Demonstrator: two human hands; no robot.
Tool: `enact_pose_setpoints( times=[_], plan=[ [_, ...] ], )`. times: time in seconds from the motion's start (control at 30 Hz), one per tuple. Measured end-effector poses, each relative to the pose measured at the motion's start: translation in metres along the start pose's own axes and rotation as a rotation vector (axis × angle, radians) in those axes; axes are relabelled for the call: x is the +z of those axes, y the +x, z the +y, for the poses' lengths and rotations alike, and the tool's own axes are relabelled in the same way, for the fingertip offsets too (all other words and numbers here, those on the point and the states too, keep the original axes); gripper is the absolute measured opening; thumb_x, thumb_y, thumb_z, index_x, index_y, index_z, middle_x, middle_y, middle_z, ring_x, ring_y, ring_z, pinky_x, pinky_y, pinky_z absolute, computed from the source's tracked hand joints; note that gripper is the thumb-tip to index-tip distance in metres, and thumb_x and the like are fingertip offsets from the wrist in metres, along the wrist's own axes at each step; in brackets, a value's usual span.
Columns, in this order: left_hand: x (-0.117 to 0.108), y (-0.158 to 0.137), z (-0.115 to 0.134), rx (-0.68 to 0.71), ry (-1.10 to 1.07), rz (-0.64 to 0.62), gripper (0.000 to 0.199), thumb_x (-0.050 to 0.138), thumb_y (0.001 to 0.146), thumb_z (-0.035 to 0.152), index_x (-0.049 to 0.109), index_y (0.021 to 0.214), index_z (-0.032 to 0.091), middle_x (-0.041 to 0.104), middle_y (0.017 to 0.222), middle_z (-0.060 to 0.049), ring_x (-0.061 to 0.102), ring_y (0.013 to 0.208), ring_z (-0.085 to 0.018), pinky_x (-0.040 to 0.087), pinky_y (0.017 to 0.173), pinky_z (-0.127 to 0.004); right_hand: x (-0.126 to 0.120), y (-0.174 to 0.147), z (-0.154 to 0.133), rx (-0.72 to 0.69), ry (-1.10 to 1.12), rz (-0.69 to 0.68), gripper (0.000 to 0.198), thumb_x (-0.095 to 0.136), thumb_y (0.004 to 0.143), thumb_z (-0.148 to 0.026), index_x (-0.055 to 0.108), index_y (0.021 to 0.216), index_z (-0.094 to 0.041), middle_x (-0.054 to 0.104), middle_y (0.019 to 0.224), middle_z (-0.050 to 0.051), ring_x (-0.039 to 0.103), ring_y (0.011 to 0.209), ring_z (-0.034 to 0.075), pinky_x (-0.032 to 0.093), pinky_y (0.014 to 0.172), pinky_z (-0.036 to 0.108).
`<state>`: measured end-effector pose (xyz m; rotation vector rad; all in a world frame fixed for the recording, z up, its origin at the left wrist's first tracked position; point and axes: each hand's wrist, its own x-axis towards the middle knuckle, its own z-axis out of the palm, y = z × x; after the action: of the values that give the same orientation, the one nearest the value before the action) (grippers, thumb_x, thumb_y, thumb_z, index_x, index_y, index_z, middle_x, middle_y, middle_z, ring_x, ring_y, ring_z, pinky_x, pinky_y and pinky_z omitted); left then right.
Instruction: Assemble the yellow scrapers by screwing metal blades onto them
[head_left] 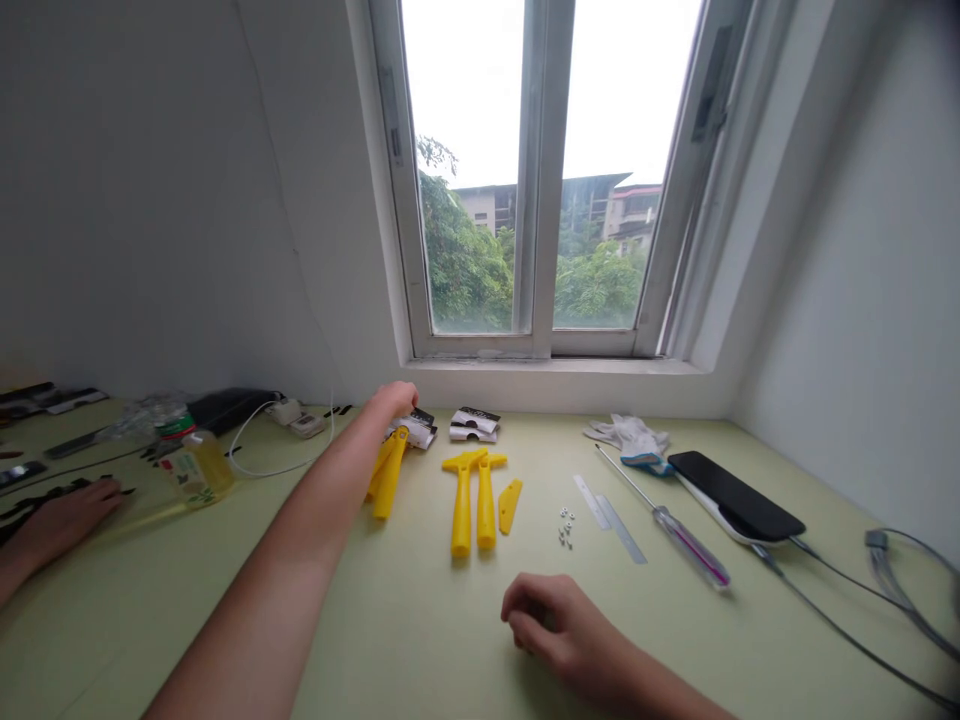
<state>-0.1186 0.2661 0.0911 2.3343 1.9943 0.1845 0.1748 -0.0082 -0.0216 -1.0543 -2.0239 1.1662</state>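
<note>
My left hand [396, 398] reaches to the back of the table, at a pile of black-and-white printed cards [421, 430]; its fingers are mostly hidden. Just below it lie yellow plastic handles [388, 478]. Near the front, my right hand [556, 622] rests loosely curled, with nothing visible in it. Two yellow T-shaped plastic handles [462, 505] lie side by side in the middle, with a flat yellow plastic piece [510, 506] to their right. Several small screws and nuts [565, 528] are grouped above my right hand. Two thin metal blades [621, 530] lie right of them.
A screwdriver [686, 545], a white glove [628, 438] and a phone [735, 492] with cables lie on the right. More printed cards [474, 424] lie near the window. At left stand a bottle of yellow liquid [199, 465] and another person's hand [79, 508].
</note>
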Motion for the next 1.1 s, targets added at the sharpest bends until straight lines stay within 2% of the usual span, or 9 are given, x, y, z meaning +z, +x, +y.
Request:
enact_pose_setpoints(
  times=[0.1,0.27,0.43,0.63,0.8,0.93,1.1],
  plan=[
    [0.016,0.002,-0.001,-0.043,0.102,-0.035,0.033,0.055,0.088,0.032,0.054,0.118,0.017,0.056,0.118,-0.009,0.058,0.100,-0.021,0.050,0.083,-0.041,0.000,-0.001,0.001,-0.008,-0.021,-0.007,0.013,0.050,0.084,-0.022,0.062,0.083,-0.017,0.061,0.068,0.000,0.050,0.062,0.010,0.039,0.058,0.020],
    [0.034,-0.002,-0.009,-0.057,0.200,-0.021,0.033,0.054,0.089,0.032,0.053,0.118,0.016,0.055,0.119,-0.010,0.058,0.100,-0.021,0.050,0.083,-0.042,0.000,-0.001,-0.001,-0.017,-0.049,-0.018,0.014,0.050,0.084,-0.022,0.063,0.084,-0.018,0.061,0.069,-0.001,0.049,0.062,0.010,0.039,0.058,0.020],
    [0.042,-0.005,-0.016,-0.052,0.229,0.022,0.032,0.054,0.089,0.032,0.054,0.118,0.017,0.055,0.119,-0.009,0.058,0.100,-0.021,0.050,0.083,-0.041,-0.001,-0.001,-0.003,-0.018,-0.084,-0.005,0.014,0.051,0.083,-0.021,0.064,0.083,-0.018,0.062,0.072,-0.001,0.050,0.064,0.010,0.039,0.059,0.019],
    [0.047,-0.009,-0.018,0.017,0.254,0.079,0.032,0.053,0.089,0.033,0.054,0.118,0.017,0.055,0.119,-0.010,0.058,0.099,-0.021,0.050,0.083,-0.041,-0.002,-0.003,-0.006,-0.018,-0.109,-0.009,0.016,0.050,0.080,-0.017,0.065,0.084,-0.019,0.064,0.074,-0.001,0.052,0.065,0.010,0.039,0.060,0.019],
    [0.046,-0.020,-0.017,0.041,0.246,0.113,0.030,0.056,0.087,0.027,0.057,0.116,0.018,0.058,0.116,-0.010,0.054,0.106,-0.024,0.044,0.090,-0.043,-0.003,-0.002,-0.008,-0.039,-0.118,-0.015,0.018,0.049,0.078,-0.014,0.066,0.084,-0.018,0.065,0.074,0.000,0.053,0.065,0.010,0.040,0.061,0.019],
    [0.034,-0.037,-0.016,0.048,0.220,0.201,0.049,0.056,0.079,0.014,0.051,0.127,0.022,0.056,0.120,-0.010,0.049,0.113,-0.026,0.038,0.095,-0.036,-0.002,-0.003,-0.007,-0.062,-0.155,-0.012,0.019,0.049,0.078,-0.013,0.066,0.085,-0.018,0.064,0.074,0.000,0.053,0.064,0.010,0.041,0.061,0.020],
    [0.021,-0.074,0.011,0.071,0.160,0.338,0.048,0.040,0.082,0.009,0.047,0.130,0.013,0.050,0.127,-0.016,0.042,0.120,-0.028,0.031,0.099,-0.039,-0.009,-0.006,-0.007,-0.118,-0.211,-0.011,0.018,0.048,0.081,-0.016,0.065,0.088,-0.019,0.064,0.073,0.000,0.053,0.062,0.010,0.041,0.059,0.020]
  ],
)
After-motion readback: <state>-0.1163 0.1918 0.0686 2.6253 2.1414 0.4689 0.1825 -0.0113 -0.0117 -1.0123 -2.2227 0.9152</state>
